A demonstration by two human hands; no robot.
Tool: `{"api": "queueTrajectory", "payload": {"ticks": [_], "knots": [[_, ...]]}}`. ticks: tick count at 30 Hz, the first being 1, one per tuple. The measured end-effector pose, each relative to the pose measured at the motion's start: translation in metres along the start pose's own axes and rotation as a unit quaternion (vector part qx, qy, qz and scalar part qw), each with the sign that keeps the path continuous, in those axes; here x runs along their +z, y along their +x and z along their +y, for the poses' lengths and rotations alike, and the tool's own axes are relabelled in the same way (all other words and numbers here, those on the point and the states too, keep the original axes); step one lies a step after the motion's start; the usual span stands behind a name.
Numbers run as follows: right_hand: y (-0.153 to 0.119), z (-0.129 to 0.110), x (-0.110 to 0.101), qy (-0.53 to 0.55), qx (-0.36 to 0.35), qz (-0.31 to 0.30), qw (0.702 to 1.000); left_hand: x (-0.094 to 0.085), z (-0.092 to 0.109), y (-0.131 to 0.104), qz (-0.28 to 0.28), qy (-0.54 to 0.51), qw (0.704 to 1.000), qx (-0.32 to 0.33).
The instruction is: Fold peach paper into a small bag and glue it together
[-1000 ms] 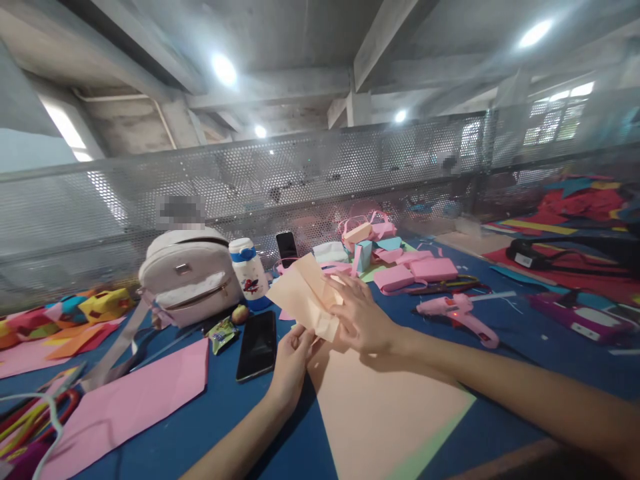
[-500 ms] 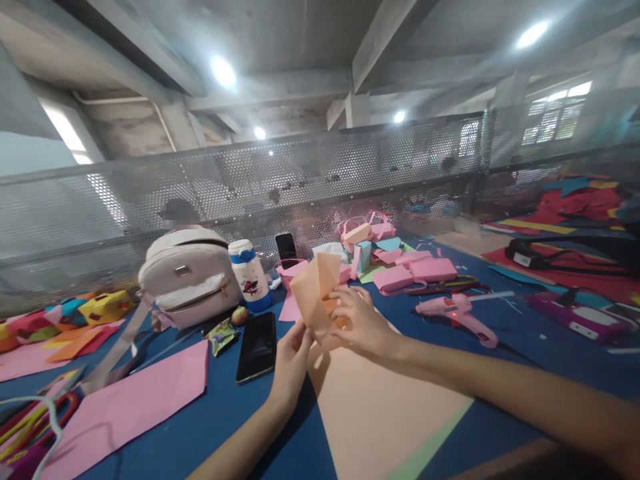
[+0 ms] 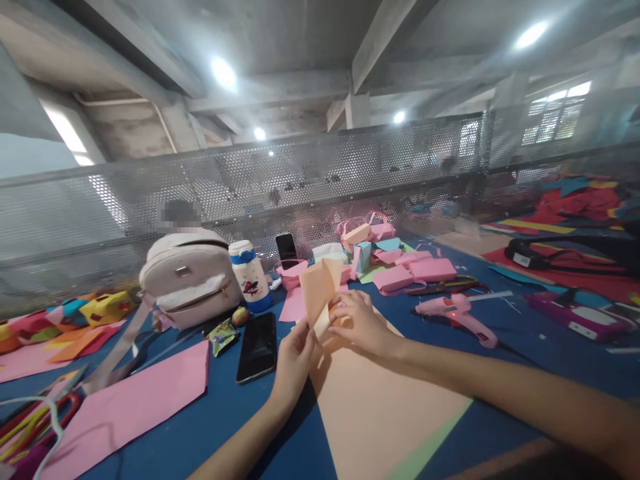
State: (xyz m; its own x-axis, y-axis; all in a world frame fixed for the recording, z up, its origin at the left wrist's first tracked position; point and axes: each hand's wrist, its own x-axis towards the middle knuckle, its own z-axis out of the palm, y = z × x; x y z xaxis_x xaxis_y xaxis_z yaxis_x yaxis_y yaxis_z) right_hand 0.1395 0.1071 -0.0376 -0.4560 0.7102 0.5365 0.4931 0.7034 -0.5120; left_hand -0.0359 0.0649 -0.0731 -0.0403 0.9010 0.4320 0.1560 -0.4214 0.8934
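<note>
A folded piece of peach paper (image 3: pixel 319 293) stands upright between my two hands, its panels angled against each other. My left hand (image 3: pixel 296 350) pinches its lower left corner between thumb and fingers. On the other side, my right hand (image 3: pixel 361 323) has its curled fingers closed on the paper's right edge; the fingertips partly hide the fold. Beneath both hands lies a large flat sheet of peach paper (image 3: pixel 385 407), with a green sheet (image 3: pixel 435 440) showing under its right edge. A black phone (image 3: pixel 257 347) lies just left of my left hand.
A pink glue gun (image 3: pixel 457 313) with a red light lies at right. Pink and blue paper boxes (image 3: pixel 433 268) sit behind. A white backpack (image 3: pixel 190 280), a bottle (image 3: pixel 250 277) and pink paper (image 3: pixel 145 407) are at left. Scissors (image 3: pixel 30 427) lie at the left edge.
The folded peach paper has turned and its panels have drawn closer together, with the top edge slightly lower. Both hands keep their hold in nearly the same place.
</note>
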Motion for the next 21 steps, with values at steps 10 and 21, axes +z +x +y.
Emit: {"api": "queueTrajectory", "payload": {"ticks": [10, 21], "knots": [[-0.002, 0.004, 0.003, -0.03, -0.008, 0.004, 1.0, -0.003, 0.001, -0.003, 0.012, 0.082, 0.996, 0.018], [0.012, 0.003, -0.028, -0.034, -0.109, 0.132, 0.985, -0.003, 0.015, 0.004, 0.058, -0.028, 0.997, -0.05]]}}
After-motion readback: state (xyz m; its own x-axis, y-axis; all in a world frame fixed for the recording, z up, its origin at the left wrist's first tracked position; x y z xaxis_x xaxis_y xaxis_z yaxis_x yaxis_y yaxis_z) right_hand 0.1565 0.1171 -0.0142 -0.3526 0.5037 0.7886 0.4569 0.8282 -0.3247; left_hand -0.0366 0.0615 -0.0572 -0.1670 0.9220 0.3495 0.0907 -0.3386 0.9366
